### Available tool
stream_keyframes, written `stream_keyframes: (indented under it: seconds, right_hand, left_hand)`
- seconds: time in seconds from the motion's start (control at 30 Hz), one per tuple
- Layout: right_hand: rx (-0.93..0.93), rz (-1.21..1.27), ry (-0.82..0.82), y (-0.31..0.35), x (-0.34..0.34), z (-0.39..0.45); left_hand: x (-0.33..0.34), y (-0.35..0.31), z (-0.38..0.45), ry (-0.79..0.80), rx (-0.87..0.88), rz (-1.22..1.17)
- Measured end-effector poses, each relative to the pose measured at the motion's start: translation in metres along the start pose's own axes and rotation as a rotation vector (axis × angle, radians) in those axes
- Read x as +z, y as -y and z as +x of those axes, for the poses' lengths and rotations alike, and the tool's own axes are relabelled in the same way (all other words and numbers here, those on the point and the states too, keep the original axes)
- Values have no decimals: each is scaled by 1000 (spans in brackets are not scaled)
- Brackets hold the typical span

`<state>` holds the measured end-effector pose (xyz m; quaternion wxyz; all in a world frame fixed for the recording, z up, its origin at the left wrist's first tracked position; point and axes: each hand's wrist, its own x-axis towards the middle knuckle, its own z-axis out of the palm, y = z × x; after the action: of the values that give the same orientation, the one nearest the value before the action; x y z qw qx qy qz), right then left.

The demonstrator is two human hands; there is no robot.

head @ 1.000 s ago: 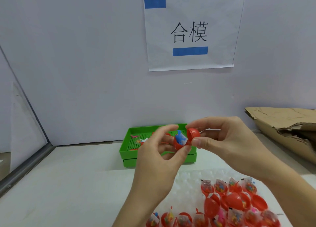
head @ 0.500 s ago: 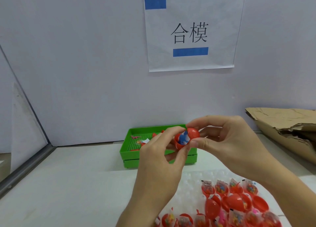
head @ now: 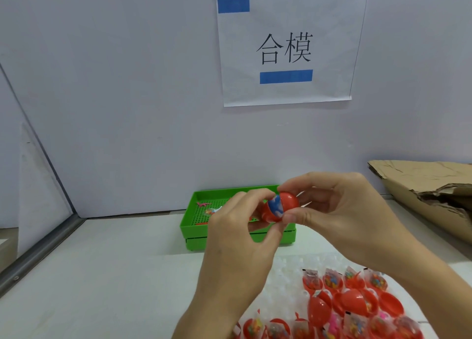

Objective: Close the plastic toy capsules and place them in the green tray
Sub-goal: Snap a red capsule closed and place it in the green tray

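a red capsule (head: 279,208), blue toy showing at its seam, is pinched half-closed between the left hand (head: 237,239) and right hand (head: 339,211) above the green tray (head: 190,226); next, seemingly, a firm squeeze, then the tray.

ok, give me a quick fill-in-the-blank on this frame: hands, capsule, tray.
1. Both hands, the left hand and the right hand, hold one ____ capsule.
2. The toy showing between the capsule halves is mostly ____.
3. The tray behind the hands is ____.
4. The torn cardboard lies on the person's ____ side.

Missing words: red; blue; green; right
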<state>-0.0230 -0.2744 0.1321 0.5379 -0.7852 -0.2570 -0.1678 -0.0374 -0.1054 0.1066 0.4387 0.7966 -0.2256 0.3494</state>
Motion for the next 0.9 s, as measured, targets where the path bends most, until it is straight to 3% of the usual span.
stream_keyframes:
  seconds: [0.6, 0.77, 0.9]
  right_hand:
    - [19, -42, 5, 2, 5, 0]
    - [38, 69, -8, 3, 3, -1]
    - [19, 117, 27, 4, 1, -2]
  left_hand:
    - [-2, -3, -1, 48, 128, 229]
    - [-3, -3, 3, -31, -65, -66]
    - [-4, -2, 5, 15, -178, -303]
